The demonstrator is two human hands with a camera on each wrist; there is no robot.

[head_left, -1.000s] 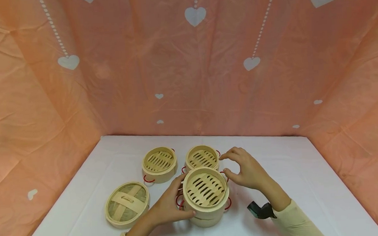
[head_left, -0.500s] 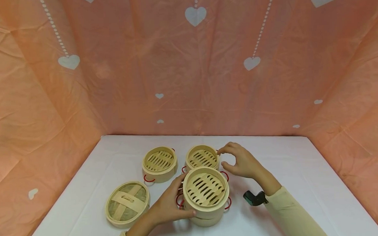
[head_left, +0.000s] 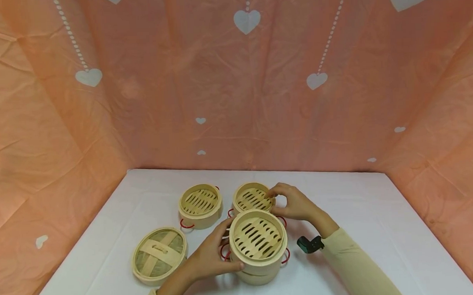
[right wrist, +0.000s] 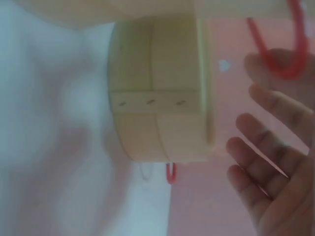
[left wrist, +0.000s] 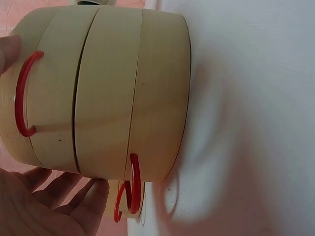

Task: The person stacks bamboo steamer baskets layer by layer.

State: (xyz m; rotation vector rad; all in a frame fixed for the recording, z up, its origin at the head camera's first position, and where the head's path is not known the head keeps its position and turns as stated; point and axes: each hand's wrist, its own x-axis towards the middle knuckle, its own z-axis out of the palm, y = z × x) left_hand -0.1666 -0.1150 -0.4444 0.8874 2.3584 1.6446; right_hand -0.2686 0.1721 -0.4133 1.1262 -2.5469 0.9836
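In the head view, two bamboo steamer baskets [head_left: 258, 234] stand stacked at front centre, slatted floor showing on top. My left hand [head_left: 209, 258] grips the stack from the left, thumb in front and fingers behind. The left wrist view shows the seam between the baskets and their red cord handles [left wrist: 134, 184]. Just behind the stack sits another steamer basket [head_left: 247, 199], partly hidden by it. My right hand [head_left: 297, 205] hovers at that basket's right rim, fingers bent over it in the head view. In the right wrist view its fingers [right wrist: 261, 157] are spread, with nothing between them.
A further steamer basket [head_left: 199, 204] with red handles stands at the back left. Front left lies a round woven steamer lid [head_left: 159, 255]. All rest on a white tabletop [head_left: 341, 195], enclosed by pinkish-orange cloth [head_left: 158, 89] with white hearts.
My right hand has moved left from beside the back basket to over its right rim. The left hand and the stack have stayed in place.
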